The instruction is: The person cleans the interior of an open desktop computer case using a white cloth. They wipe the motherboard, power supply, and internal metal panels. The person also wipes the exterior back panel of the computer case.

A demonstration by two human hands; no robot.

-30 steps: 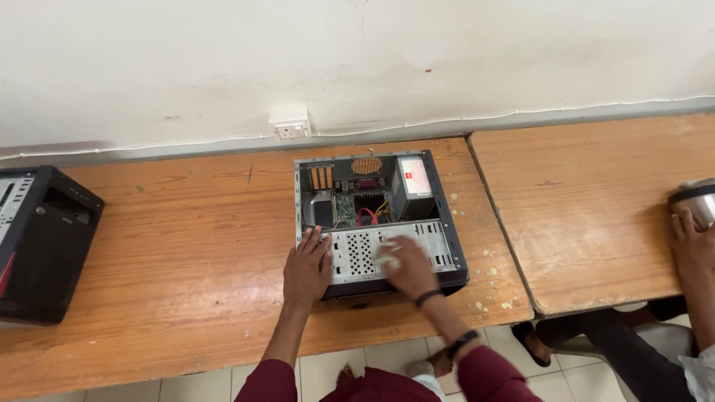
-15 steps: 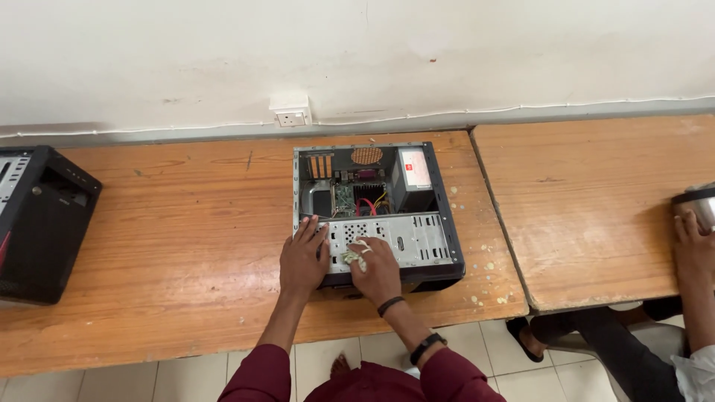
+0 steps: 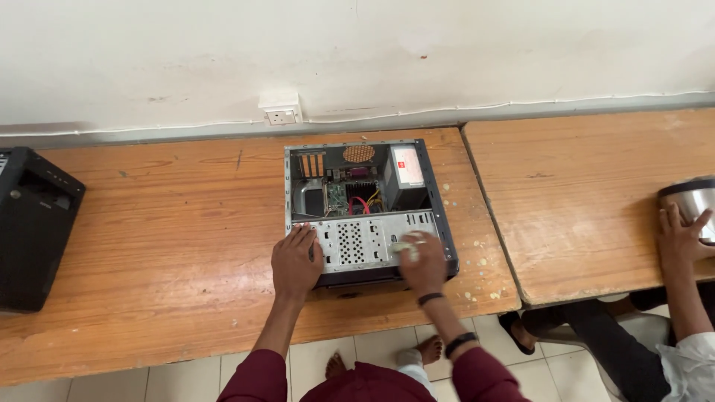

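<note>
You are leaning over an open computer case that is lying on its side on a wooden table, near the table's right end and close to its front edge. Your left hand is resting flat on the case's front-left corner, palm down, with its fingers spread loosely and reaching onto the perforated metal drive cage; it is gripping nothing. Your right hand is sitting on the cage's right part, near the case's front-right corner, with its fingers curled over a small pale object. What that object is cannot be told, nor whether the fingers are pinching it or only touching it. So the case is lying directly under both hands, and the cage is stretching between them.

Deeper inside the case, a green circuit board with coloured wires is showing, and a grey power supply is sitting in the far-right corner. A black computer case is standing at the table's left end, well apart. On the neighbouring table to the right, another person's hand is touching a metal container. A wall socket is sitting on the wall behind.
</note>
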